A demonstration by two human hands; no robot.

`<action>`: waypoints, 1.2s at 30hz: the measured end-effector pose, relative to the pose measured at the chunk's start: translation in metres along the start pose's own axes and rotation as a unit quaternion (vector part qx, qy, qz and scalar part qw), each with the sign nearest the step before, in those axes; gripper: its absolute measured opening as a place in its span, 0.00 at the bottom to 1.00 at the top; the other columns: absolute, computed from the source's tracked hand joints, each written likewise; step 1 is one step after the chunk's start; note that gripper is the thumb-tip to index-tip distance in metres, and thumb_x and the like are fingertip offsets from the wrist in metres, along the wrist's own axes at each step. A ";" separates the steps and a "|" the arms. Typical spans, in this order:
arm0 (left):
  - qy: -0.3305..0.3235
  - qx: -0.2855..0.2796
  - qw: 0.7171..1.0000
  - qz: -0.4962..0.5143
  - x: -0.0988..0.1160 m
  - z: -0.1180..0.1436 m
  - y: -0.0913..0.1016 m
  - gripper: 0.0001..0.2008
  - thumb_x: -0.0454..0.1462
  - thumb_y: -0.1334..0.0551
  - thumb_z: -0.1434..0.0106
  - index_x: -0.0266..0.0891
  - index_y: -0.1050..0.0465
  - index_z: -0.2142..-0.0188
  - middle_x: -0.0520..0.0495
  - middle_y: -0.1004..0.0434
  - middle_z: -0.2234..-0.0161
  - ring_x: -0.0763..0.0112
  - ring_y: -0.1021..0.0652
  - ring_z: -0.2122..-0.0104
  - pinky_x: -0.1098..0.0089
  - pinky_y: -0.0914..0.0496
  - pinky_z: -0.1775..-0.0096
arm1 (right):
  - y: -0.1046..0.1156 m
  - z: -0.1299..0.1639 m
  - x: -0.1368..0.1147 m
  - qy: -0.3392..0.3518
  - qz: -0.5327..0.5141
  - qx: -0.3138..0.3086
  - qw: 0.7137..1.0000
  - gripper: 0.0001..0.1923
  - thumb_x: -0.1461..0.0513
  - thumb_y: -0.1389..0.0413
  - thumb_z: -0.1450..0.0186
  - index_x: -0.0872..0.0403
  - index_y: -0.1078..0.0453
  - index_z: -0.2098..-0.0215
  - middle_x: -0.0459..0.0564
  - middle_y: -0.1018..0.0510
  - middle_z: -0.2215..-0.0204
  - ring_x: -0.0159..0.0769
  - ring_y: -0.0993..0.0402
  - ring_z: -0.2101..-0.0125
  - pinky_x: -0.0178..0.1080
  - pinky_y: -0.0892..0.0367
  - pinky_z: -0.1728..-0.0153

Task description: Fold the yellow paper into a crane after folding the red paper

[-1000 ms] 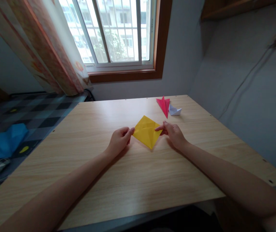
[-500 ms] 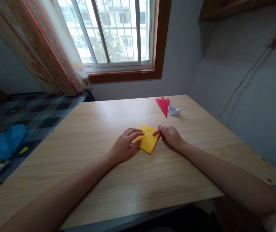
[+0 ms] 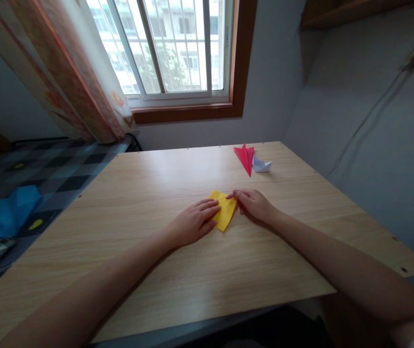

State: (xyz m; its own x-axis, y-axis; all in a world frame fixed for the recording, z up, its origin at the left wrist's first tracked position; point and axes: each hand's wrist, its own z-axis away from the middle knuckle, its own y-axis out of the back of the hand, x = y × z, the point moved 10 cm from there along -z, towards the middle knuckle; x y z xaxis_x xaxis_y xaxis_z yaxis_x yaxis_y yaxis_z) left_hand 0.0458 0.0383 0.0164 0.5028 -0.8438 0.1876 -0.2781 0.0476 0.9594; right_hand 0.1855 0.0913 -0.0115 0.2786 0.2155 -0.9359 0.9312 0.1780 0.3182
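Observation:
A folded sheet of yellow paper (image 3: 224,215) lies on the wooden table (image 3: 178,280), between my two hands. My left hand (image 3: 194,222) rests flat over the paper's left part, fingers stretched out and covering that side. At the paper's right corner, my right hand (image 3: 252,203) pinches the edge between thumb and fingers, and the corner bends slightly upward there. Some of the right fingertips are hidden behind the hand.
Toward the table's back right lie a red paper plane (image 3: 244,158) and a white paper boat (image 3: 261,165), close together. A blue folded paper (image 3: 9,210) sits on the checkered bed at left. Beyond the table is a window (image 3: 178,48).
My left hand has moved right and flattened further over the yellow paper. My right hand has shifted slightly left with the corner, which now bends inward.

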 end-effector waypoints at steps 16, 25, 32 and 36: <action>0.006 0.005 1.000 0.000 -0.003 0.001 -0.001 0.20 0.42 0.49 0.27 0.36 0.31 0.42 0.38 0.30 0.40 0.59 0.31 0.39 0.56 0.37 0.37 | 0.007 -0.007 0.026 -0.098 -0.157 -0.029 0.982 0.13 0.65 0.42 0.46 0.57 0.24 0.61 0.44 0.26 0.77 0.25 0.36 0.80 0.29 0.43 0.80; 0.012 -0.003 1.000 -0.001 -0.003 0.001 -0.002 0.21 0.42 0.48 0.28 0.35 0.31 0.41 0.37 0.30 0.40 0.60 0.31 0.39 0.57 0.38 0.37 | 0.007 -0.006 0.025 -0.122 -0.197 -0.031 0.972 0.13 0.66 0.42 0.47 0.57 0.25 0.63 0.49 0.21 0.69 0.24 0.33 0.79 0.29 0.40 0.80; 0.017 -0.002 1.000 0.006 -0.002 0.000 -0.001 0.20 0.42 0.48 0.27 0.36 0.31 0.42 0.38 0.30 0.40 0.59 0.31 0.39 0.57 0.38 0.37 | 0.014 -0.005 0.031 -0.124 -0.128 0.007 0.984 0.13 0.67 0.45 0.47 0.57 0.25 0.64 0.43 0.27 0.80 0.25 0.38 0.84 0.29 0.48 0.85; 0.014 -0.005 1.000 0.005 -0.001 0.000 -0.001 0.20 0.42 0.48 0.27 0.35 0.31 0.42 0.36 0.31 0.40 0.58 0.31 0.39 0.56 0.38 0.37 | 0.008 -0.004 0.028 -0.131 -0.120 -0.024 0.984 0.13 0.65 0.44 0.46 0.57 0.25 0.63 0.40 0.33 0.86 0.26 0.39 0.84 0.29 0.48 0.84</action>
State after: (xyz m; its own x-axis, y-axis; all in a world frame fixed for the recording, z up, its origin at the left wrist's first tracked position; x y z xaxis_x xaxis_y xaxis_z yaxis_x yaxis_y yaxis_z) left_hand 0.0455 0.0393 0.0156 0.5231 -0.8278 0.2027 -0.2749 0.0613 0.9595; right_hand 0.2003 0.1024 -0.0346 0.1086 -0.0921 -0.9898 0.9670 0.2404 0.0837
